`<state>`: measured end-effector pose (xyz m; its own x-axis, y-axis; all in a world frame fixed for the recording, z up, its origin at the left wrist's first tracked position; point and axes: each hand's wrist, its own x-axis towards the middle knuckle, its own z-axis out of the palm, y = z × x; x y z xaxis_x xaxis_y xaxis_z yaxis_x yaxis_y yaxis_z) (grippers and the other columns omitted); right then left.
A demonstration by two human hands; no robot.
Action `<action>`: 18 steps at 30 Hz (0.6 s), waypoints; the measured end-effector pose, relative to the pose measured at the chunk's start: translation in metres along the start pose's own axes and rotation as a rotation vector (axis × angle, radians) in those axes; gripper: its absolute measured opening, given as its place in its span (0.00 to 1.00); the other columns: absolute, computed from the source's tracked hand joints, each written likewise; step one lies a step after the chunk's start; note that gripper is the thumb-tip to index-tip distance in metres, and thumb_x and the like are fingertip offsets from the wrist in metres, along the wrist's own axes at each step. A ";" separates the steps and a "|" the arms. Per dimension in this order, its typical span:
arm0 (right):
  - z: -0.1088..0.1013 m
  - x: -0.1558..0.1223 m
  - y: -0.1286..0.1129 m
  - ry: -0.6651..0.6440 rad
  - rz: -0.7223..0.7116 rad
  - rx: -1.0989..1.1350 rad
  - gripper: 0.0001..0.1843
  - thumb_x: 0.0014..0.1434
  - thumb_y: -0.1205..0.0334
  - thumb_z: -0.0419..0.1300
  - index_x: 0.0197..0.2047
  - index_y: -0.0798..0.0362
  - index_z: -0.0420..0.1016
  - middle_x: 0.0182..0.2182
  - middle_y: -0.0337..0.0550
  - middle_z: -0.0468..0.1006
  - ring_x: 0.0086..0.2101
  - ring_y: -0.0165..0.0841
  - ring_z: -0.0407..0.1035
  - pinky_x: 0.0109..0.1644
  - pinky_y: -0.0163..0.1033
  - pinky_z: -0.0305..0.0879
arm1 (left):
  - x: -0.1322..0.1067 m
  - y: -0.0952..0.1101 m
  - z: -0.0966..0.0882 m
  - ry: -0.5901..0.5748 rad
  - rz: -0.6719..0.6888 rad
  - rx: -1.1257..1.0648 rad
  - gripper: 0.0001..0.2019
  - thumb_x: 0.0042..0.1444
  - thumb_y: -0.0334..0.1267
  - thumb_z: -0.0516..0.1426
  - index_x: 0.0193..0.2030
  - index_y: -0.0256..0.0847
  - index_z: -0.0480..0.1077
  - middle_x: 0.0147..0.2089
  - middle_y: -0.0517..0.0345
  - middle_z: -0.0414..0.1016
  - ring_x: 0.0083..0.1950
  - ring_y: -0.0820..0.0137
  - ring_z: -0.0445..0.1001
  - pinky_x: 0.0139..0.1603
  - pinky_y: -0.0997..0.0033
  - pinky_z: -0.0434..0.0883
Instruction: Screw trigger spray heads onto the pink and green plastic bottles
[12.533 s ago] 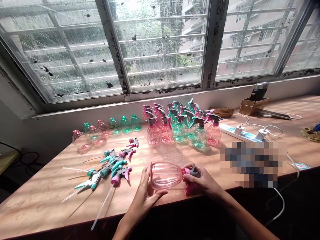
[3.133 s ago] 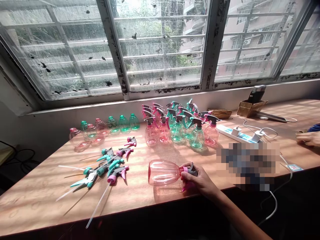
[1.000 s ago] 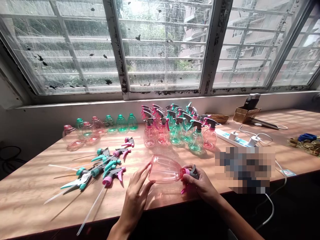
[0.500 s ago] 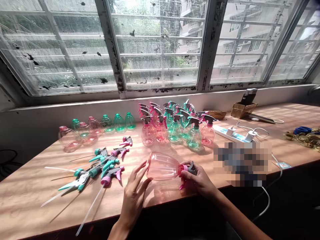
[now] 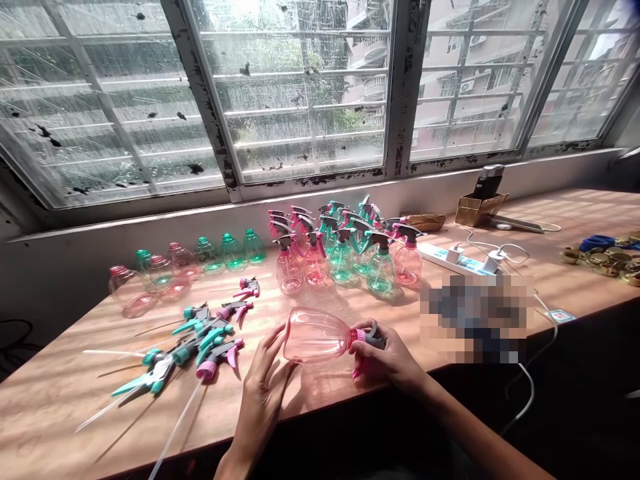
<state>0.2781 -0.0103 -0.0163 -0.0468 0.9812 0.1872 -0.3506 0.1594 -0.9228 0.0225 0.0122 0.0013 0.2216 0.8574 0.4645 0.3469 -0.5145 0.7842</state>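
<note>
A clear pink spray bottle [image 5: 317, 337] lies sideways in the air over the table's front edge, its base to the left. The fingers and thumb of my left hand [image 5: 264, 380] are curved around the base end. At the neck, my right hand [image 5: 387, 357] is closed on the pink collar and the grey-and-pink spray head [image 5: 375, 335], partly hiding it. Left of my hands lie several loose spray heads [image 5: 206, 369] in pink, teal and grey, with thin clear tubes.
Bottles with spray heads [image 5: 341, 259] stand grouped behind my hands. Open-necked bottles [image 5: 231, 251] stand at back left. A white power strip [image 5: 457, 259] with cables, a cardboard box [image 5: 479, 209], gold-coloured pieces [image 5: 607, 259] and a blurred patch lie right. The table's front edge is close.
The whole view has shifted slightly, so things appear a little further left. Both hands keep their hold on the pink bottle, with hardly any change in its pose.
</note>
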 end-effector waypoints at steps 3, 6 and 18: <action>-0.001 -0.001 0.001 -0.004 0.002 0.003 0.20 0.56 0.54 0.73 0.42 0.53 0.69 0.23 0.36 0.82 0.20 0.33 0.76 0.26 0.39 0.78 | -0.003 -0.005 0.002 -0.046 -0.083 -0.123 0.24 0.64 0.46 0.59 0.66 0.49 0.66 0.66 0.51 0.69 0.69 0.53 0.68 0.65 0.55 0.71; -0.001 -0.003 0.002 -0.013 0.021 -0.041 0.20 0.57 0.55 0.72 0.44 0.53 0.69 0.22 0.37 0.82 0.21 0.34 0.77 0.25 0.39 0.78 | -0.005 -0.004 0.001 -0.071 -0.142 -0.165 0.25 0.64 0.47 0.60 0.66 0.47 0.64 0.63 0.49 0.73 0.65 0.53 0.72 0.64 0.55 0.73; -0.002 -0.003 0.000 0.001 0.019 -0.042 0.20 0.56 0.54 0.72 0.43 0.53 0.70 0.24 0.37 0.81 0.22 0.32 0.76 0.28 0.39 0.78 | -0.005 -0.007 0.004 -0.078 -0.129 -0.227 0.24 0.63 0.45 0.61 0.64 0.49 0.64 0.62 0.53 0.74 0.57 0.57 0.79 0.61 0.56 0.76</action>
<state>0.2805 -0.0131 -0.0174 -0.0526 0.9842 0.1692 -0.3101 0.1450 -0.9396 0.0224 0.0113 -0.0078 0.2616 0.9077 0.3281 0.1654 -0.3771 0.9113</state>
